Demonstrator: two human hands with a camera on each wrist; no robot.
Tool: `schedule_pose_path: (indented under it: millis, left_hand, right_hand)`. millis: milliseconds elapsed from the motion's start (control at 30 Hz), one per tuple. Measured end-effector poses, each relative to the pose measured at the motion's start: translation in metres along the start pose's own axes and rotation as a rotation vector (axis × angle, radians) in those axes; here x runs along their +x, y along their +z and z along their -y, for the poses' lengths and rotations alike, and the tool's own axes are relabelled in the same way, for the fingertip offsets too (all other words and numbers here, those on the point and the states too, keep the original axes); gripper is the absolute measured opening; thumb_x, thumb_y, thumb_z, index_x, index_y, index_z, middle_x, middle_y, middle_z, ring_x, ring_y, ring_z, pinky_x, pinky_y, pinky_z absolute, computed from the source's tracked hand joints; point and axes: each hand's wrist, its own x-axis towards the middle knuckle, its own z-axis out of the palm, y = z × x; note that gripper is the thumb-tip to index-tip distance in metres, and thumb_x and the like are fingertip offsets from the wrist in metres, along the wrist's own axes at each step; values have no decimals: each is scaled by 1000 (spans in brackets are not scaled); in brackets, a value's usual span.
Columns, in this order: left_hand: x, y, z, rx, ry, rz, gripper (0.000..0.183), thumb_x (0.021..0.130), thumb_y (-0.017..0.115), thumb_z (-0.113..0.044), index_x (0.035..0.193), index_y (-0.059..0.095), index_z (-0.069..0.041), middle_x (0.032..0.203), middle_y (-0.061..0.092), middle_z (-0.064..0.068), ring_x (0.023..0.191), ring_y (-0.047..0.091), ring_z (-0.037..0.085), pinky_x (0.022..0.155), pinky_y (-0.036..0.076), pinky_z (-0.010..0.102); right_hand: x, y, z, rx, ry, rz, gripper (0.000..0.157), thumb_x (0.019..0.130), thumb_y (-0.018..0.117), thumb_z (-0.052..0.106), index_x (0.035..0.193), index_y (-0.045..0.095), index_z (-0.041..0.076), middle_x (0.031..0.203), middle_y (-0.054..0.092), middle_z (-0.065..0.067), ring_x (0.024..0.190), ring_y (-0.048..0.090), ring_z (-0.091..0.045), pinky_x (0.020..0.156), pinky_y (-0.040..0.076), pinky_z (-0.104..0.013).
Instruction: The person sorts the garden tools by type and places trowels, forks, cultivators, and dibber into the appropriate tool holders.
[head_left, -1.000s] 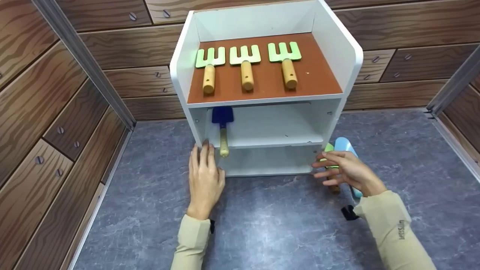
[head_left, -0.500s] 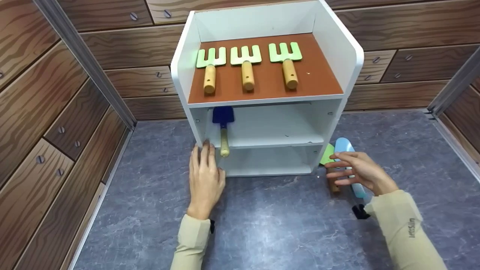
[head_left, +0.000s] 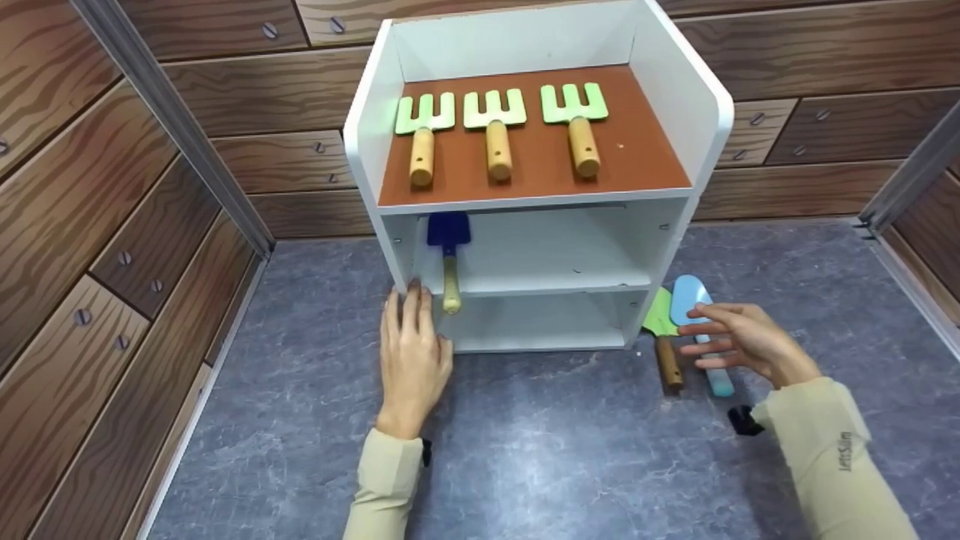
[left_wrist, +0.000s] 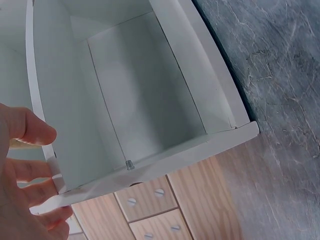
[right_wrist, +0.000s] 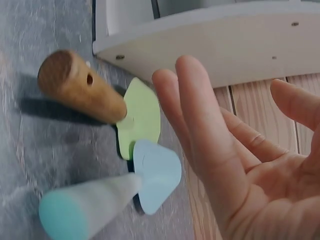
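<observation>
My left hand (head_left: 412,356) rests at the left front edge of the white shelf unit (head_left: 454,204), its fingers fairly straight; in the left wrist view the fingertips touch the edge where the middle board meets the side panel. Close by, a dark blue hand shovel (head_left: 448,229) lies on the middle shelf, its handle jutting out over the front. With loosely spread fingers, my right hand (head_left: 750,345) holds nothing beside the unit. Near it on the floor lie a green trowel (head_left: 667,356) with a brown wooden handle and a light blue trowel (head_left: 690,296), partly hidden by the fingers.
Three light green hand forks (head_left: 425,124) with wooden handles lie in a row on the unit's brown top. Below the middle shelf is a lower compartment (head_left: 536,319). Wood-patterned walls (head_left: 825,60) close off the back and sides of the grey marbled floor (head_left: 525,450).
My right hand has moved right, away from the shelf unit, uncovering more of the green trowel. The left hand has stayed at the unit's edge.
</observation>
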Motion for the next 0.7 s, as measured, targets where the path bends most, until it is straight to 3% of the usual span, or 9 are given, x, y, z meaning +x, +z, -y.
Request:
schedule_pose_path:
  millis: [700]
  left_hand:
    - [0,1,0,12,8,-16,61,74,68,2,133,56,13,140,53,26,130,45,51,113,35,57]
  right_hand:
    - [-6,-41,-15,-10,99,-53,85,106,49,42,156,9,-14,108,72,-1,92,74,-24,84,60,-42]
